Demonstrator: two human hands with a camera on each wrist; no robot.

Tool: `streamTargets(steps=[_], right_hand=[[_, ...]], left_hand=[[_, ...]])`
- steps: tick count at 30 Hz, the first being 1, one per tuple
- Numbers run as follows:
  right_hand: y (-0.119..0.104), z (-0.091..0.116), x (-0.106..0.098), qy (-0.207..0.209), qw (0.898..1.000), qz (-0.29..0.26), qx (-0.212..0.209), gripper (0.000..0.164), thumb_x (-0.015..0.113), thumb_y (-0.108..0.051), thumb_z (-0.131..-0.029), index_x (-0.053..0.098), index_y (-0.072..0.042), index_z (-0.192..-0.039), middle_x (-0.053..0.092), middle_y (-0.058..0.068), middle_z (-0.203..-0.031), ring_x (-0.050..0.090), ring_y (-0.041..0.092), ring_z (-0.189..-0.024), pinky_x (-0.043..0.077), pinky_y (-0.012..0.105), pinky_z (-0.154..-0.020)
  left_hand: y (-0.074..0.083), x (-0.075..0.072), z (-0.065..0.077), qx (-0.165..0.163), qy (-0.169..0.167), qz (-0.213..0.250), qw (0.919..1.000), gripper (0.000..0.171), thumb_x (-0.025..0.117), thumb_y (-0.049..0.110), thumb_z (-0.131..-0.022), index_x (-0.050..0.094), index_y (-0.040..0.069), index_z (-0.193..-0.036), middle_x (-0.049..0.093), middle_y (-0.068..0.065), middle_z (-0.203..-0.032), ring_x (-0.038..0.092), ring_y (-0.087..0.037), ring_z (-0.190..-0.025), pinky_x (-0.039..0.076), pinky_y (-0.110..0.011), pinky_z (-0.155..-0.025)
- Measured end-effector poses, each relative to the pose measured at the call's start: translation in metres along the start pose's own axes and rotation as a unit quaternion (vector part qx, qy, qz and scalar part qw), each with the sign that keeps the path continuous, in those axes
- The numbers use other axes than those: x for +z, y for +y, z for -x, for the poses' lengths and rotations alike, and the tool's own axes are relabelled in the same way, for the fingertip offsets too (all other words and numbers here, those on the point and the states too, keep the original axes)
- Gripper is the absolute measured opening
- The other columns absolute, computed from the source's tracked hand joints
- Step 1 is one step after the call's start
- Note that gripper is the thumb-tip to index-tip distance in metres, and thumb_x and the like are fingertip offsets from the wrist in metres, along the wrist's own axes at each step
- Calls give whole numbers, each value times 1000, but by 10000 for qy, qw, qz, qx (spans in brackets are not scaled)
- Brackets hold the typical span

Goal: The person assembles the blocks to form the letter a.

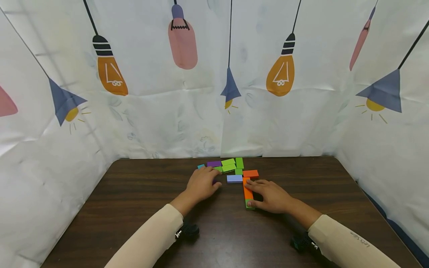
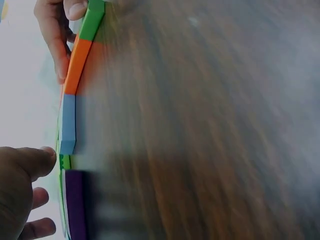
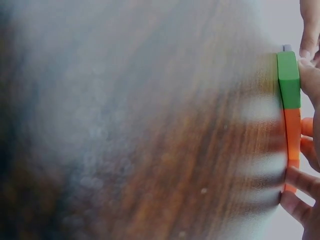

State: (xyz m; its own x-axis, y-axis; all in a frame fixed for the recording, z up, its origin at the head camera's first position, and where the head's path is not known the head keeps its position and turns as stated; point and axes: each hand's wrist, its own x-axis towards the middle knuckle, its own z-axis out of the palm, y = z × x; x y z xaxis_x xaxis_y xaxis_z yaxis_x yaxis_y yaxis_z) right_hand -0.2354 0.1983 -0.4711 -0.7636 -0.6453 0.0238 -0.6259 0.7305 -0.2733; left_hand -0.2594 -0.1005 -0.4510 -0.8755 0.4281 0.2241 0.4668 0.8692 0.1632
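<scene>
My right hand (image 1: pixel 272 196) touches a line of blocks with fingers spread. Its fingertips rest at a long orange block (image 1: pixel 247 189), and its thumb is at the green block (image 1: pixel 250 207) on the near end, also seen in the right wrist view as a green block (image 3: pixel 288 82). My left hand (image 1: pixel 202 182) hovers at the left side of the group, fingers reaching over a green block (image 1: pixel 218 169). Partly hidden beneath it is a dark purple block (image 2: pixel 76 205). Between the hands lies a light blue block (image 1: pixel 234 179), below an orange-red block (image 1: pixel 250 174).
Behind the hands, several light green blocks (image 1: pixel 229 168), a purple block (image 1: pixel 214 163) and a teal block (image 1: pixel 200 166) lie close together near the far edge of the brown table (image 1: pixel 140 208). A white curtain (image 1: pixel 147 123) printed with lamps hangs behind it.
</scene>
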Motion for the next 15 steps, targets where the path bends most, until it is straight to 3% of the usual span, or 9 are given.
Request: streamTargets(steps=[15], right_hand=[[-1,0,0,30,10000,18,-31,82,53,-69,-96,43,-16,-157,41,3,-160,41,33,-143,33,65,-110]], left_hand=[[-25,0,17,157,75,-6,9998,29,78,29,-92,73,19,-118,70,-1,-122,59,-27,-114,49,-48,-95]])
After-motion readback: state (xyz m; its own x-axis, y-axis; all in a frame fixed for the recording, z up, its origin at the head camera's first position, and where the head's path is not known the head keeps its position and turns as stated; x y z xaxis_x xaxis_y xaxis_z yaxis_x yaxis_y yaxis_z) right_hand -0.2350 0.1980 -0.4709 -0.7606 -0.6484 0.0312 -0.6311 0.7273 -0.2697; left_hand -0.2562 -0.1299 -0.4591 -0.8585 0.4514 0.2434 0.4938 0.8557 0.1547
